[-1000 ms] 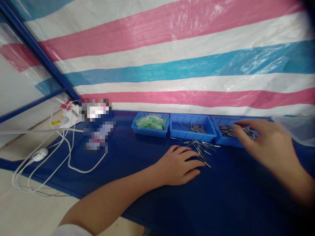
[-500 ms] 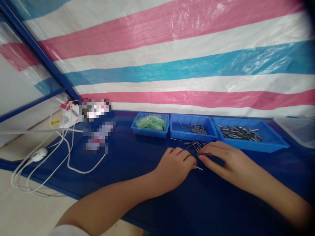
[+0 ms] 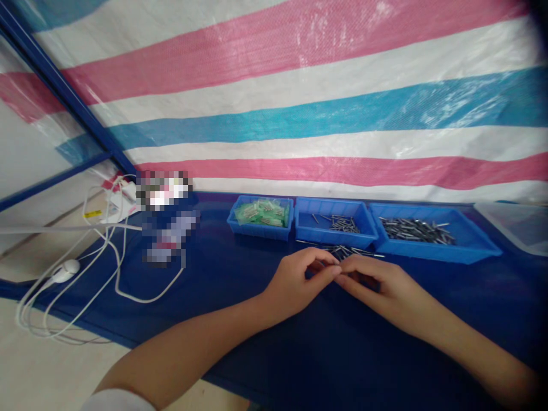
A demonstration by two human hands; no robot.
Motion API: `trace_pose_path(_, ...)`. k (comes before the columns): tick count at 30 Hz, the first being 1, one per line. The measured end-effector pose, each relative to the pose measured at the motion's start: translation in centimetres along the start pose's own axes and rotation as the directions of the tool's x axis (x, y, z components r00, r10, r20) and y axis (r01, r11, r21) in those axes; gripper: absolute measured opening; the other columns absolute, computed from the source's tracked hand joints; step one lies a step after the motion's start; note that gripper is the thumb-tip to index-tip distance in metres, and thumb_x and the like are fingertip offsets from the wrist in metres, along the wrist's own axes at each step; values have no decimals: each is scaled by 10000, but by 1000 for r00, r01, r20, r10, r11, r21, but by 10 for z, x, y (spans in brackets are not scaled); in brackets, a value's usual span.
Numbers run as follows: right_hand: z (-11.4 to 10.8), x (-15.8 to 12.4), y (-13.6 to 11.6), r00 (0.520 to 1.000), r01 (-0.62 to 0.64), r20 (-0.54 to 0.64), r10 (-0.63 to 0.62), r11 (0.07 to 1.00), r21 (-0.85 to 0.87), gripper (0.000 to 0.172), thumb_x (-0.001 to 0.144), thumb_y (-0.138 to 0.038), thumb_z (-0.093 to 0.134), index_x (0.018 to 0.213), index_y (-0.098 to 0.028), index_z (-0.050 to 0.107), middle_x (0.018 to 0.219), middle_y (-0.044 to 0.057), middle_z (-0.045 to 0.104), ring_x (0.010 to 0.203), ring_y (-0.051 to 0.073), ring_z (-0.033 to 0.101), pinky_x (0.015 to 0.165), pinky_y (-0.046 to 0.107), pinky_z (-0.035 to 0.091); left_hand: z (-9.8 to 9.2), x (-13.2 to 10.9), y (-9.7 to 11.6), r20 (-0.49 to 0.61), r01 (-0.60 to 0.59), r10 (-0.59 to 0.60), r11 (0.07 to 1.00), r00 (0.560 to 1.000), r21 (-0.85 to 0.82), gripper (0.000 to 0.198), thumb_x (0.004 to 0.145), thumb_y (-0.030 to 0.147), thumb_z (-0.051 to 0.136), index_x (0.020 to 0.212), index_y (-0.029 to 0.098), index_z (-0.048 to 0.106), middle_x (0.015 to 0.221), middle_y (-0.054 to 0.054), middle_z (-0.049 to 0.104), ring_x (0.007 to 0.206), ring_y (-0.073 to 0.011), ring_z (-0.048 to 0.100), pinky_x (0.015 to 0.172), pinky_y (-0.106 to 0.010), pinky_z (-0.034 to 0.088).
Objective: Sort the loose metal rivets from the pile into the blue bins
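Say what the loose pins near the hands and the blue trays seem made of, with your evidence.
The pins look like bare metal: thin, silvery, glinting. The trays seem moulded plastic: uniform blue, ribbed walls, slight sheen.

wall: pink-white-blue striped tarp (image 3: pixel 299 114) (glossy, creased) | frame: blue bars (image 3: pixel 60 85) | table: dark blue cover (image 3: pixel 240 268) | floor: pale (image 3: pixel 51 377)
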State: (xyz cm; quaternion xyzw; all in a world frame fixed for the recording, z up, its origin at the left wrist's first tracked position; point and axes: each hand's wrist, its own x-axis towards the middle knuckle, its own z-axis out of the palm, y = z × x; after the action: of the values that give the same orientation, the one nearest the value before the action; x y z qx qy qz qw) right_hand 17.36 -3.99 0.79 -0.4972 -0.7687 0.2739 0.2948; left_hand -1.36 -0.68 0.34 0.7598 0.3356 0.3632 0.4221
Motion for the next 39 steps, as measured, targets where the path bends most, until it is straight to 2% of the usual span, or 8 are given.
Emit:
trace_pose_path(11,-5,-2,15,986,-43,-159,50,998,53,205,857,-416,588,925,-232,645,866,38,650,728,159,576,660,296,470,-3,1,0,-43,-58,62,996,997,74,157,887,282,582,946,161,664,909,-49,676,810,-144,613,734,-238,481)
trace_pose_path(21,-23,-2,10,959,-66,-278,53,997,-38,232,862,-439,570,827,-224,649,853,34,668,786,176,600,687,290,435,-6,3,-5,118,-177,149,942,982,284,217,922,276,528,1067,155,635,1046,-82,649,982,-180,595,891,-293,458)
trace_pose_path(24,-44,-1,25,846,-212,-514,141,974,-82,274,825,-467,599,873,-210,682,861,44,690,730,170,594,648,289,424,-8,3,-6,186,-252,189,874,964,416,253,923,281,522,1119,157,623,1088,-95,647,1029,-208,574,923,-342,434)
trace_pose_path(28,-75,-3,51,592,-463,-756,280,885,-36,300,779,-465,622,867,-193,712,767,45,691,589,156,566,589,293,418,-9,3,-8,228,-283,188,802,955,526,226,917,271,526,1092,187,641,1123,-75,642,1058,-217,556,902,-358,429)
trace_pose_path(30,-83,-3,63,538,-504,-809,238,860,-81,304,777,-467,614,858,-195,722,757,41,693,569,158,559,588,301,418,-9,4,-10,238,-291,188,784,953,548,221,920,262,517,1090,194,642,1140,-65,638,1079,-214,545,906,-354,427)
trace_pose_path(32,-84,-2,74,556,-480,-821,129,856,-191,326,792,-480,595,864,-192,729,766,49,695,581,166,562,588,303,416,-8,4,-11,252,-301,187,773,949,559,223,923,248,509,1095,200,642,1156,-59,633,1096,-211,536,914,-348,426)
trace_pose_path(35,-77,2,86,667,-380,-739,-98,808,-451,337,837,-468,562,868,-183,740,844,88,702,744,210,609,690,324,436,-6,4,-12,284,-318,181,755,941,573,235,926,238,498,1109,212,643,1171,-54,627,1110,-211,527,933,-352,425)
trace_pose_path(39,-73,4,89,739,-374,-655,-156,714,-592,352,868,-468,545,939,-183,738,939,114,701,908,251,610,801,362,433,-3,4,-13,316,-343,177,710,932,615,309,934,288,485,1215,248,607,1297,-67,566,1212,-250,467,988,-408,401)
